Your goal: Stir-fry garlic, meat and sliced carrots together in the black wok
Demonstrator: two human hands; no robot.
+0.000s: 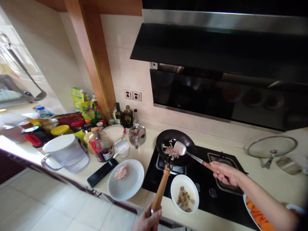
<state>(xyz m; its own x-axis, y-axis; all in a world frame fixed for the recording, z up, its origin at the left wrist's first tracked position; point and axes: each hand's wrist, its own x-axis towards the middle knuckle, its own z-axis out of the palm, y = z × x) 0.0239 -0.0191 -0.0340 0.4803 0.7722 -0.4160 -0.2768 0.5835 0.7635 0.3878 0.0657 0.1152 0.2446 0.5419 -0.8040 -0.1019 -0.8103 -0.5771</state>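
Observation:
My left hand (149, 218) is wrapped round the wooden handle of a black wok (190, 141), which rests on the left burner. In my right hand (226, 173) is a spatula (196, 157) with a wooden grip and a metal blade. Its blade lies inside the wok, touching pale pink meat pieces (171, 151) and small white chopped bits. A white bowl (172, 189) with brown pieces in liquid stands at the front of the hob, right of the wok handle. Left of the handle, a white plate (134, 189) holds more pale pink meat (121, 172).
A black phone (103, 172) lies beside the plate. Several jars, bottles and a clear pitcher (67, 154) crowd the left counter. A glass lid (271, 147) leans at the back right. A dish of orange slices (258, 216) sits under my right forearm. The range hood (204, 41) overhangs the hob.

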